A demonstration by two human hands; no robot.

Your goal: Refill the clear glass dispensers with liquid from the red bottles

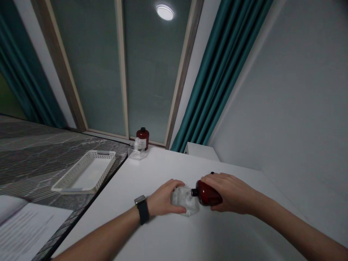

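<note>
A clear, squarish plastic container (190, 206) stands on the white table (160, 170). My left hand (165, 199), with a dark-strapped watch on its wrist, curls its thumb and fingers around the container's left side. In my right hand (231, 190) is a dark red-brown bottle (206, 194), tipped nearly on its side. Its black neck points left over the clear container. Whether liquid flows out is too fine to tell. A small black piece (212, 173) shows by the right fingers; what it belongs to is hidden.
At the table's far left corner stand another red-brown bottle (146, 135) with a black cap and a clear container (137, 154) with a whitish pump top. Left of the table are a white basket (102, 177) and an open book (32, 232). A white box (201, 150) is behind.
</note>
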